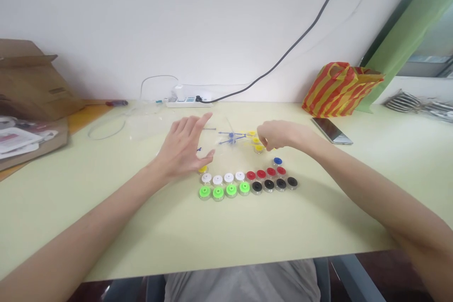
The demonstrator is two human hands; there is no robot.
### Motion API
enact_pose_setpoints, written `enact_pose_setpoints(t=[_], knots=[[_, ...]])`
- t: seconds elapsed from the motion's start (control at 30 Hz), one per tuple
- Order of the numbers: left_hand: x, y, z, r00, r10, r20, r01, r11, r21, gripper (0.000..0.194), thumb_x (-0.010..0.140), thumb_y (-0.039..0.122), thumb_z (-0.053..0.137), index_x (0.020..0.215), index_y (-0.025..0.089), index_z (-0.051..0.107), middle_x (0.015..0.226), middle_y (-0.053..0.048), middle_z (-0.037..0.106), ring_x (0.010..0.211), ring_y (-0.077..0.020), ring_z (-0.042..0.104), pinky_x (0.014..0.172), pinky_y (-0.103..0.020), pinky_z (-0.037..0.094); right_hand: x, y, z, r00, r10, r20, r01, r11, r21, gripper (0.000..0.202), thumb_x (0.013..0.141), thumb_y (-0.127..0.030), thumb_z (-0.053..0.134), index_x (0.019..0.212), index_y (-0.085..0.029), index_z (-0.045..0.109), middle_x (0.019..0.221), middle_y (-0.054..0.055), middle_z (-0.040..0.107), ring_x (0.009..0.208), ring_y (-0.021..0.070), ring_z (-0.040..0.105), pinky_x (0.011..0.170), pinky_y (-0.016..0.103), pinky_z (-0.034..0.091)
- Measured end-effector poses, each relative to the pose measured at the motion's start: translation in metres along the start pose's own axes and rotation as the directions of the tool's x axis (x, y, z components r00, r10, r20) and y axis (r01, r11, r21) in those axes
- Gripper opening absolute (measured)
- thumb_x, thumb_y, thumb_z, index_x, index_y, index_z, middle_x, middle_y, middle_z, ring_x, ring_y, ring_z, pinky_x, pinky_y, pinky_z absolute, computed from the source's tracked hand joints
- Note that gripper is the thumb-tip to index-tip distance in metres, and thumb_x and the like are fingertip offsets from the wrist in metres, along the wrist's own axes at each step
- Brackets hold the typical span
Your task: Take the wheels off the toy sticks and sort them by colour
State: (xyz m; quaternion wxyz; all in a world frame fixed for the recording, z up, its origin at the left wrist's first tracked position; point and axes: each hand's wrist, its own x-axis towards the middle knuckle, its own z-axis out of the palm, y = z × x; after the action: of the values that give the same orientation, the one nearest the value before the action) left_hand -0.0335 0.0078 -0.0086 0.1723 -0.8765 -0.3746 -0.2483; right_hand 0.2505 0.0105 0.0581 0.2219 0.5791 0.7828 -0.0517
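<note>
My left hand (183, 144) is open above the table, thumb and fingers spread apart. Below its thumb a yellow round piece (203, 169) shows in part. My right hand (274, 134) is closed, fingers curled down beside several yellow round pieces (259, 148); anything in its grip is hidden. Between both hands lie thin blue arrow-like sticks (231, 140). Nearer me are two rows of small wheel-like pieces with clear rims: white (229, 178) and red (261, 173) behind, green (231, 189) and black (269, 185) in front. A single blue piece (278, 161) sits behind the red ones.
A power strip (189, 102) with a black cable lies against the wall. To the right are a phone (331, 130) and a red-and-yellow striped bag (339, 89). A cardboard box (35, 82) stands far left, and clear plastic (145, 120) lies behind my left hand.
</note>
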Motion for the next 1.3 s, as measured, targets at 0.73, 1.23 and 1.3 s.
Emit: enact_pose_setpoints(t=[0.73, 1.23, 1.3], knots=[[-0.001, -0.001, 0.002, 1.0, 0.013, 0.015, -0.013, 1.0, 0.023, 0.085, 0.092, 0.042, 0.062, 0.164, 0.015, 0.026, 0.128, -0.017, 0.06, 0.115, -0.0359, 0.055, 0.104, -0.052, 0.044, -0.006, 0.006, -0.003, 0.992, -0.06, -0.114, 0.066, 0.996, 0.054, 0.024, 0.094, -0.021, 0.067, 0.115, -0.022, 0.077, 0.124, 0.011, 0.074, 0.093, 0.023, 0.071, 0.066, 0.029, 0.042], [0.0, 0.001, 0.001, 1.0, 0.018, 0.015, -0.017, 0.999, -0.028, 0.085, 0.089, 0.042, 0.064, 0.163, 0.016, 0.03, 0.13, -0.017, 0.059, 0.115, -0.0368, 0.055, 0.104, -0.054, 0.044, 0.051, -0.024, 0.039, 0.871, -0.15, -0.467, 0.176, 0.984, 0.013, 0.023, 0.101, -0.019, 0.053, 0.103, -0.018, 0.076, 0.1, 0.013, 0.076, 0.088, 0.0244, 0.07, 0.065, 0.031, 0.036], [0.0, 0.002, 0.0, 1.0, -0.012, 0.018, 0.012, 0.999, -0.044, 0.086, 0.089, 0.042, 0.064, 0.163, 0.017, 0.03, 0.128, -0.016, 0.059, 0.114, -0.0363, 0.056, 0.102, -0.053, 0.045, 0.05, -0.022, 0.037, 0.852, -0.157, -0.5, 0.239, 0.965, 0.104, 0.018, 0.099, -0.02, 0.059, 0.099, -0.017, 0.077, 0.094, 0.01, 0.075, 0.083, 0.0215, 0.066, 0.066, 0.03, 0.036]])
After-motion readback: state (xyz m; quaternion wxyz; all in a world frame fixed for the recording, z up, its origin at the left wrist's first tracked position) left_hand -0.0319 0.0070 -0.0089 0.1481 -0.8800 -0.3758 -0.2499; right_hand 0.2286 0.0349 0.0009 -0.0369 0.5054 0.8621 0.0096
